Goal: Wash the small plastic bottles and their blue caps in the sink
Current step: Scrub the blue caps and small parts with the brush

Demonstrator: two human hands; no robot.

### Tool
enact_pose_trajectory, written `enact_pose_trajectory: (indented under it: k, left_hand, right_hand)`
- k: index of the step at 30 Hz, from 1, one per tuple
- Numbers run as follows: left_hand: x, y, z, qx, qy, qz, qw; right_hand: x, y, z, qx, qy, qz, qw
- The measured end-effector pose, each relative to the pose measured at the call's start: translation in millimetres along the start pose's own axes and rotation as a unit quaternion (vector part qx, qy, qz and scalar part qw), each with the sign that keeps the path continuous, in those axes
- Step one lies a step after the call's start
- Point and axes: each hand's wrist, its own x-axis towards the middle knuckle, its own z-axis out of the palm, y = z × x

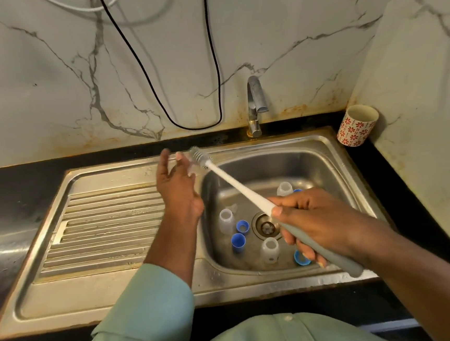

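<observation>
Now the right hand (309, 224) is gripping a long white-and-grey bottle brush (250, 195); the left hand's (177, 186) fingers (164, 162) are spreading open above the steel sink (327, 167).

You have one view only, a wide-angle camera on your head, looking forward and steeply down onto the sink (325, 145). It sits close above the sink, so the basin fills the middle of the frame and your own chest and sleeve crowd the bottom edge below the sink. Beyond the sink the view faces the marble wall (47, 77), which bends at the edges. The tap (256, 102) stands just behind the sink, near frame centre.
</observation>
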Motion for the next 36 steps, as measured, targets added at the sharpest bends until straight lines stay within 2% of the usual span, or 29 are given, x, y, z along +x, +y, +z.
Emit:
enact_pose_trajectory:
  k: [2,3,6,8,11,15,19,24,26,30,33,36]
  left_hand:
    - [-9.5,-7.1,4.1,0.039,-0.045,-0.022,0.998]
    - [-13.5,-9.7,6.9,0.032,-0.044,-0.029,0.998]
    - [-6.3,-0.2,5.9,-0.030,0.019,-0.051,0.998]
    - [-3.1,2.5,4.1,-0.046,0.006,-0.075,0.996]
    - [-13.3,-6.3,12.3,-0.041,-0.021,-0.110,0.993]
    - [-5.4,-1.8,15.6,-0.118,0.015,-0.120,0.986]
    - [-17.2,-9.8,25.0,-0.125,0.001,-0.146,0.981]
    - [-7.2,-4.6,17.1,-0.142,0.053,-0.128,0.980]
    - [-14.6,-9.9,16.6,-0.129,0.049,-0.143,0.980]
    - [-12.7,-1.9,14.2,-0.179,0.055,-0.153,0.970]
    - [-13.2,-6.7,14.9,-0.140,0.047,-0.145,0.978]
    - [-12.9,-8.2,19.0,-0.119,0.053,-0.155,0.979]
  right_hand:
    - [5.2,0.9,1.2,0.018,0.030,0.001,0.999]
    - [6.7,1.4,2.2,0.023,0.038,0.003,0.999]
    - [-0.2,5.0,3.5,0.008,0.018,0.008,1.000]
    - [-2.5,6.8,4.7,0.005,0.012,0.009,1.000]
    - [3.8,6.7,7.9,0.034,0.049,0.000,0.998]
    - [-4.3,7.0,8.6,0.016,0.028,-0.007,0.999]
    - [2.8,8.6,5.8,0.009,0.062,-0.004,0.998]
    - [-4.9,12.8,-1.4,0.006,0.023,-0.002,1.000]
    - [1.9,15.7,-0.8,-0.008,0.046,-0.007,0.999]
    - [-8.5,26.2,1.8,-0.074,0.059,-0.036,0.995]
    - [-6.4,29.2,9.2,-0.075,0.065,-0.035,0.994]
    - [7.3,35.1,12.6,-0.132,0.099,-0.047,0.985]
